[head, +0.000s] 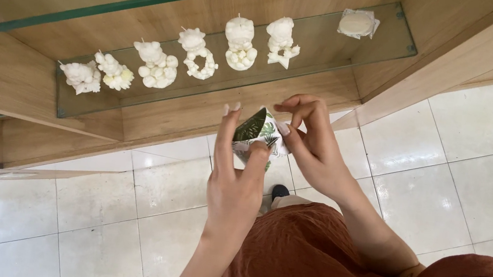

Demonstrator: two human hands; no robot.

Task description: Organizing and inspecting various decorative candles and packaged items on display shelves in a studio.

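Both hands are working a small leaf-print paper box (257, 135) in mid-air, over the tiled floor (452, 180), just in front of the glass shelf (325, 42). Left hand (235, 183) is clamping it, thumb on the near face, fingers behind. Right hand (314, 143) is pinching the top flap with fingertips together. I'd be keeping the left grip light so the walls aren't buckling. Beyond, white figurine candles (194, 52) are standing in a row along the shelf, a wrapped one (358, 24) near its right end.

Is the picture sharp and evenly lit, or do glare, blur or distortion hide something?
Head view: the light is soft and even, the white figurines and the leaf-print packet held in both hands, left hand and right hand, look sharp; the upper glass shelf mirrors the wood and looks hazy; the floor tiles shine faintly; shelf lines slant from the wide lens.
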